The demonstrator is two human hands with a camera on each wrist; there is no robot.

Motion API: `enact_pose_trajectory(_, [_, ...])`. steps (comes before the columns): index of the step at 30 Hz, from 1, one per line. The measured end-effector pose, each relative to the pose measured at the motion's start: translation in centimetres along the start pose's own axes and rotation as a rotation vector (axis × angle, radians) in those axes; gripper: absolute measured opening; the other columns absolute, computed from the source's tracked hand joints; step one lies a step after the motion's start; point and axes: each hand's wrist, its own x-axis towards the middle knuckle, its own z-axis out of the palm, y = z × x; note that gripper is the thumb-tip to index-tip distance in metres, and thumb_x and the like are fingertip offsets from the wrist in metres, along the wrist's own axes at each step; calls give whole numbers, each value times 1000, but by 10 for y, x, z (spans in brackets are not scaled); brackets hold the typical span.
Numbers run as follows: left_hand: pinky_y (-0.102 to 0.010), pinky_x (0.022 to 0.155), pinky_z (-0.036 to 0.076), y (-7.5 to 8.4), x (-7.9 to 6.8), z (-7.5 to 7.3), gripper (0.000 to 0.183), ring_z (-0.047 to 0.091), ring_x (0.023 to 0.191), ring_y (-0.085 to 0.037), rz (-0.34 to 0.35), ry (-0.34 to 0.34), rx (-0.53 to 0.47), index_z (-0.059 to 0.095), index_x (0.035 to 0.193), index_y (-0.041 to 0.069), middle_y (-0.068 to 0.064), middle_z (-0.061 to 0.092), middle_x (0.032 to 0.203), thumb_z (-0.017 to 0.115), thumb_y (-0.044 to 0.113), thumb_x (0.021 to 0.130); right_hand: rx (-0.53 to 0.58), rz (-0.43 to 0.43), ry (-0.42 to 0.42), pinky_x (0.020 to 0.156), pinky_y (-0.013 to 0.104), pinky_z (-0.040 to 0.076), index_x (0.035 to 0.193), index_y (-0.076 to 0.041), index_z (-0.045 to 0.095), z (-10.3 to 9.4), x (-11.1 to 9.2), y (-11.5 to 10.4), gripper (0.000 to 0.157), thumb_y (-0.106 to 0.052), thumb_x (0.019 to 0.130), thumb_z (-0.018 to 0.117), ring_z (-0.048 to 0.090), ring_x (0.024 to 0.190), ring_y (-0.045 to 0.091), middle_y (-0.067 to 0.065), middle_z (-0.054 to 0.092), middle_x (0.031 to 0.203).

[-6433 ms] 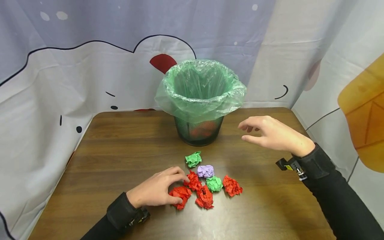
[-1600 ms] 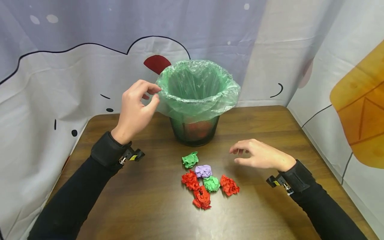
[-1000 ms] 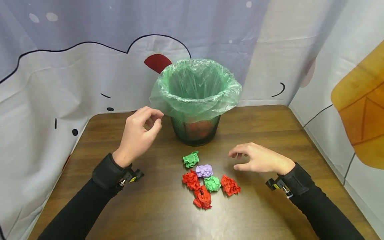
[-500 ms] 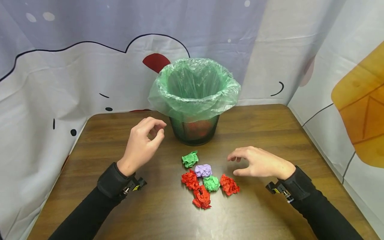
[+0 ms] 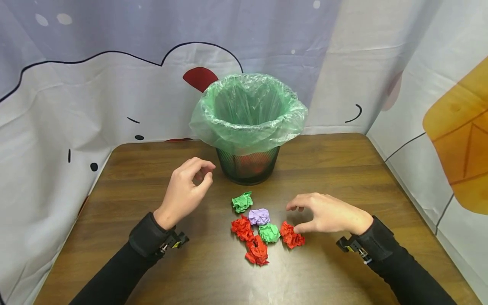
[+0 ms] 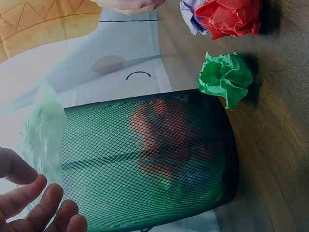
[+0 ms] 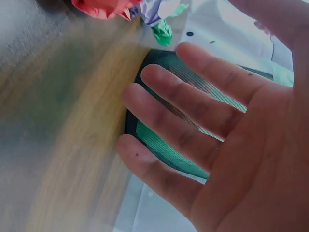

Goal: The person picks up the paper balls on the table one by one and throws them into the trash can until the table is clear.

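Note:
My left hand [image 5: 187,188] hovers over the table left of the wire mesh bin [image 5: 248,167], fingers loosely bent, holding nothing. In the left wrist view its fingertips [image 6: 50,198] show beside the mesh. My right hand [image 5: 328,214] is empty, its thumb tip overlapping the rightmost crumpled red paper ball [image 5: 292,235] in the head view. The right wrist view shows its fingers [image 7: 178,96] spread. Left of that ball lie a green paper ball [image 5: 269,233], a purple one [image 5: 259,217], two red ones, one nearer [image 5: 257,250] and one farther [image 5: 242,228], and another green one [image 5: 242,202].
A green plastic bag [image 5: 251,135] lines the bin, folded over its rim. Red and green paper [image 6: 164,140] shows through the mesh. Behind the wooden table [image 5: 133,182] hangs a printed curtain [image 5: 95,93].
One red paper ball, at my left hand earliest, is gone from the table. My left hand rose to the bin's rim, then came down left of it. My right hand lowered toward the rightmost red ball.

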Motion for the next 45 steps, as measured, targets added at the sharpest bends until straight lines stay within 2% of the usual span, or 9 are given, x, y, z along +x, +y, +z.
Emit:
enact_pose_trajectory(6, [-29, 73, 49, -1, -2, 2, 17, 59, 83, -13, -16, -11, -4, 70, 102, 14, 4, 65, 95, 59, 5, 91, -18, -11, -19, 87, 36, 53, 128, -24, 65, 10, 2, -7, 57, -53, 81, 79, 64, 102, 13, -10, 66, 121])
enact_pose_trajectory(15, [-34, 71, 51, -3, -2, 4, 18, 61, 81, -19, -25, -18, 1, 70, 101, 15, 5, 64, 93, 60, 5, 91, -54, -11, -38, 91, 37, 52, 121, -27, 67, 23, 6, -12, 52, -46, 75, 84, 64, 106, 11, -14, 65, 118])
enact_pose_trajectory(22, [-37, 71, 52, -5, -6, 5, 15, 60, 81, -18, -50, -12, 4, 71, 101, 14, 3, 66, 94, 61, 6, 92, -91, -16, -33, 91, 38, 53, 118, -29, 68, 31, 10, -9, 46, -39, 75, 83, 63, 103, 8, -16, 64, 114])
enact_pose_trajectory(32, [-36, 72, 51, -10, -17, 11, 16, 61, 83, -18, -63, -32, 0, 70, 102, 15, 5, 65, 95, 60, 7, 92, -48, -52, -34, 90, 34, 53, 118, -24, 68, 35, 12, -6, 41, -19, 78, 76, 62, 101, 5, -13, 66, 112])
enact_pose_trajectory(38, [-36, 72, 52, -10, -21, 13, 16, 60, 83, -14, -75, -37, 11, 70, 102, 16, 5, 65, 95, 61, 9, 93, -51, -88, -20, 83, 31, 53, 112, -27, 71, 36, 10, -4, 38, -13, 76, 75, 60, 93, 5, -13, 64, 106])
enact_pose_trajectory(45, [-37, 71, 52, -11, -26, 14, 15, 61, 83, -17, -94, -44, 4, 71, 102, 16, 5, 65, 94, 61, 10, 93, -50, -90, -24, 77, 26, 50, 104, -27, 73, 34, 9, -4, 32, -15, 75, 76, 57, 86, 5, -14, 60, 98])
